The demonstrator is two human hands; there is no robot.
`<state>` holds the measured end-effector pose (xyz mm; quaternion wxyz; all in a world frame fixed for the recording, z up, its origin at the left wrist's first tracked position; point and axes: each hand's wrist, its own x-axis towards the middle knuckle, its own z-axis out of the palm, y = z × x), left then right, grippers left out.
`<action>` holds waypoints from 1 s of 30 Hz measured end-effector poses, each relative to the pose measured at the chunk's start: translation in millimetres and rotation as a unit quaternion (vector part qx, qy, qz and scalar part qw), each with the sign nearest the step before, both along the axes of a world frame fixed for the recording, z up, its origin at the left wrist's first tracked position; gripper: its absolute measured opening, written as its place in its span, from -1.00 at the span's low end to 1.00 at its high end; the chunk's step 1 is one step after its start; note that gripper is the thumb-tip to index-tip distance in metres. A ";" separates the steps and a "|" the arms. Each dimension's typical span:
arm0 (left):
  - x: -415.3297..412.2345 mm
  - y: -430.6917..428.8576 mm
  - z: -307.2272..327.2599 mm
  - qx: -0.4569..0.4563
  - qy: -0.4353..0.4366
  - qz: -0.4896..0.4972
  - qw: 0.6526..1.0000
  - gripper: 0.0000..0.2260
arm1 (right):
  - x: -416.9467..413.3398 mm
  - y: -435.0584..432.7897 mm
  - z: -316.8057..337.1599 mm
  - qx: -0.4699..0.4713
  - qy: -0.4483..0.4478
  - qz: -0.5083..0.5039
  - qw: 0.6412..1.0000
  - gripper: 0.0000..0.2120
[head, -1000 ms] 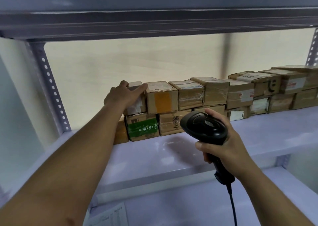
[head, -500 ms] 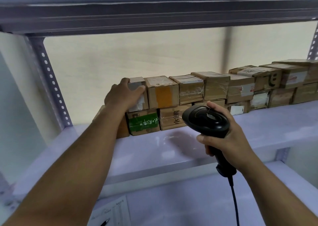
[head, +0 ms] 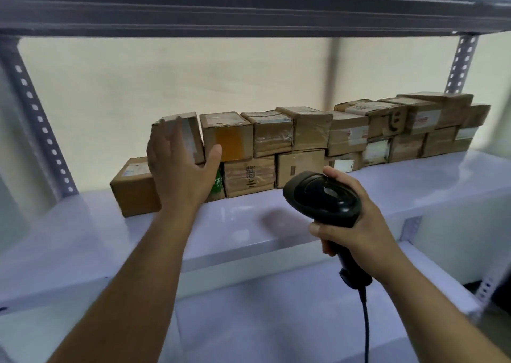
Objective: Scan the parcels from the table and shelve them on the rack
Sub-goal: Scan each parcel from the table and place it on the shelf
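Both hands are working at the rack (head: 36, 119). The left hand (head: 179, 172) is reaching up with fingers spread wide and thumb out, holding nothing. It is hovering in front of the end parcel (head: 190, 136), which is sitting slightly askew at the left end of the upper row; motion blur is hiding whether the fingers are touching the cardboard. The right hand (head: 359, 227) is gripping a black barcode scanner (head: 323, 197) by its handle, with the head pointing toward the boxes and the cable (head: 365, 321) trailing down out of view.

Brown cardboard parcels (head: 312, 127) are standing two rows high along the back edge of the white shelf (head: 249, 224), running from near its left end to the right-hand upright (head: 459, 64). Just beside the end parcel, an orange-taped parcel (head: 229, 141) is sitting upright. Below them, a larger box (head: 132, 188) is closing off the lower row near the shelf's back left corner, and a green-labelled parcel (head: 218, 185) is showing only a sliver behind the left palm. Farther right, a box with a drawn smiling face (head: 392, 119) is resting in the upper row. A grey beam (head: 249, 11) is spanning the top of the bay, and a lower shelf (head: 276, 321) is lying beneath the forearms.
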<state>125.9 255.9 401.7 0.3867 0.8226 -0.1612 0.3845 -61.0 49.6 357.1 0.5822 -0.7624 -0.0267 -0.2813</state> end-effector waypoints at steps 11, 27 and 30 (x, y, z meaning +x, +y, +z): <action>-124.1 -120.0 -86.3 0.043 0.072 -0.223 0.971 -0.37 | -93.5 -57.8 -31.3 0.058 0.015 -0.090 0.994 -0.20; -302.6 -317.1 -126.7 0.151 0.089 -0.386 0.906 -0.39 | -300.0 -181.6 -57.6 0.101 0.001 -0.246 0.964 -0.19; -346.1 -351.9 -137.7 0.162 0.100 -0.426 0.885 -0.38 | -349.3 -201.8 -62.8 0.099 0.002 -0.278 0.955 -0.18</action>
